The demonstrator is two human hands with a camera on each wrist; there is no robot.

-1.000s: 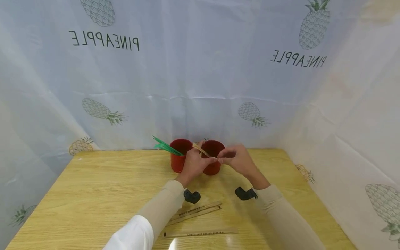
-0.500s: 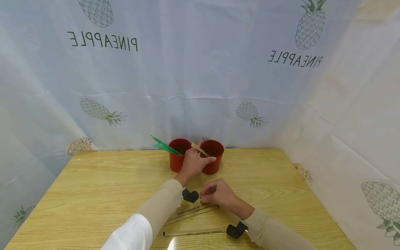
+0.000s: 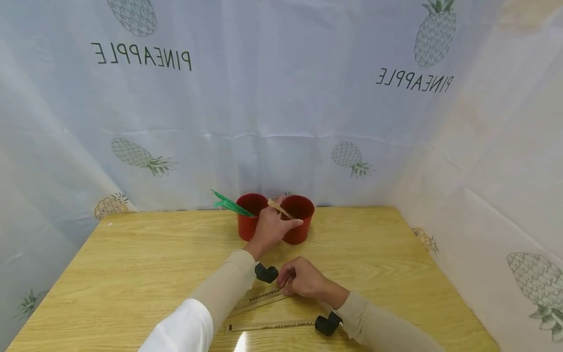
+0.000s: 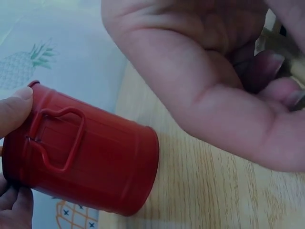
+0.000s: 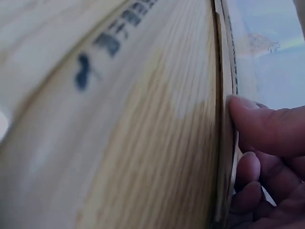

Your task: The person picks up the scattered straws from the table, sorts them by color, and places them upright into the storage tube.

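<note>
My left hand (image 3: 271, 229) grips the right-hand red metal bucket (image 3: 302, 229) near its rim; in the left wrist view its thumb and fingertips lie on either side of the bucket's mouth. From that bucket leans a thin brown packet (image 3: 280, 209). Lower down, my right hand (image 3: 303, 279) pinches the right end of a long brown printed packet (image 5: 226, 138) on the table, thumb on top and fingers beneath. A second brown packet lies close along it. Another printed packet (image 3: 268, 326) lies nearer the front, also seen blurred in the right wrist view.
A second red bucket (image 3: 248, 227) stands at the left, close beside the first, with green strips (image 3: 233, 204) leaning out of it. The wooden table (image 3: 167, 254) ends at a pineapple-print cloth (image 3: 281, 98) hung behind and at the sides.
My right hand has left the right bucket's mouth, come down toward me to the brown packets and taken hold of an end. My left hand has stayed at the bucket.
</note>
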